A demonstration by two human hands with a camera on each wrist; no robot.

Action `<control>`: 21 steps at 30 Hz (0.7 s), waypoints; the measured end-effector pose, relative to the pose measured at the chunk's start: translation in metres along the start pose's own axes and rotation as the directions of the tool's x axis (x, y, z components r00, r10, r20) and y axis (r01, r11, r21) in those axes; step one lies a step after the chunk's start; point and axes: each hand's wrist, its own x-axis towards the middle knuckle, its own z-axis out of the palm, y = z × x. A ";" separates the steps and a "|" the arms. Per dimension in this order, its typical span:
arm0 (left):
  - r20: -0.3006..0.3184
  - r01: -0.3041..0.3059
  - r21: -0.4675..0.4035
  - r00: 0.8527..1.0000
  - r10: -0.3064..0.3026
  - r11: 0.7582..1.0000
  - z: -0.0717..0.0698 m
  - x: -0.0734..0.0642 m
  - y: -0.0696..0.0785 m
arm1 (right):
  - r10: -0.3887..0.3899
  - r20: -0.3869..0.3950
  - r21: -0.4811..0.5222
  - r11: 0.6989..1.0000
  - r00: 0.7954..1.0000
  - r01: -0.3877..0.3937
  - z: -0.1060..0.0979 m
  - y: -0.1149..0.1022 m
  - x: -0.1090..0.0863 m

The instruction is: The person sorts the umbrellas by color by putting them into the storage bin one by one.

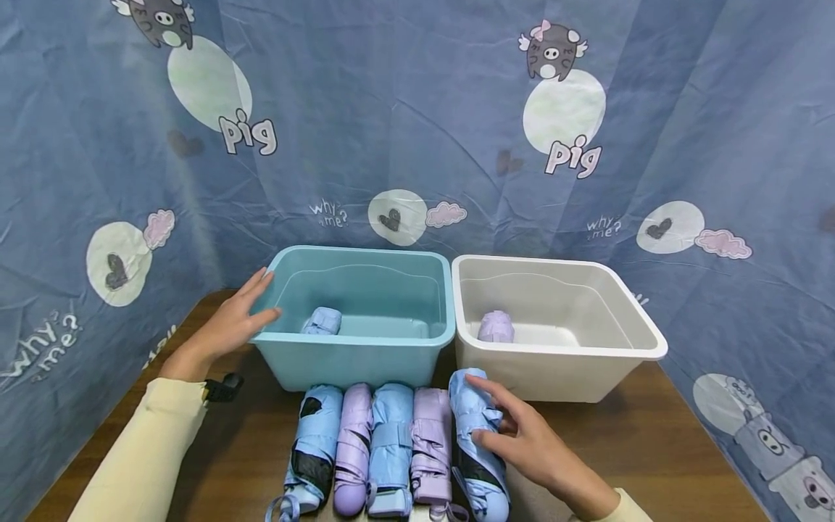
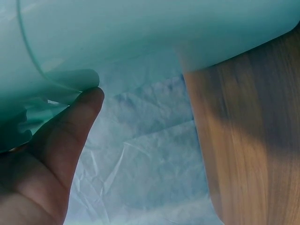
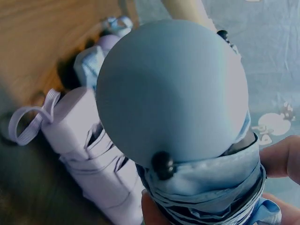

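Note:
My right hand (image 1: 531,438) grips a folded blue umbrella (image 1: 471,413), thumb on its near side and fingers across its far end. In the right wrist view that umbrella's round handle end (image 3: 173,93) looms large, with fingers (image 3: 281,161) on both sides of the bundle. To its left lies a row of folded umbrellas: a purple one (image 1: 432,442), a blue one (image 1: 391,446), another purple one (image 1: 353,449) and another blue one (image 1: 316,442). My left hand (image 1: 225,326) rests with extended fingers at the left rim of the teal bin (image 1: 355,362).
A white bin (image 1: 528,373) stands beside the teal one; a rolled purple umbrella (image 1: 496,328) lies inside it. The teal bin contains a rolled blue umbrella (image 1: 322,321). Behind the wooden table (image 1: 626,435) hangs a blue patterned cloth (image 1: 417,130).

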 end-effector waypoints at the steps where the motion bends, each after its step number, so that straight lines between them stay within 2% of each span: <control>1: -0.001 -0.002 -0.001 1.000 0.002 1.000 0.000 0.000 0.001 | 0.004 0.011 0.019 1.000 1.000 -0.004 -0.001 -0.002 0.000; 6: -0.001 -0.004 -0.004 1.000 0.004 1.000 -0.002 0.001 0.002 | -0.007 0.046 0.044 0.999 0.999 0.005 -0.002 -0.010 -0.001; 21: 0.001 -0.001 -0.002 1.000 0.001 1.000 0.000 -0.001 0.004 | -0.085 0.059 0.078 0.994 0.995 0.080 -0.008 -0.036 0.001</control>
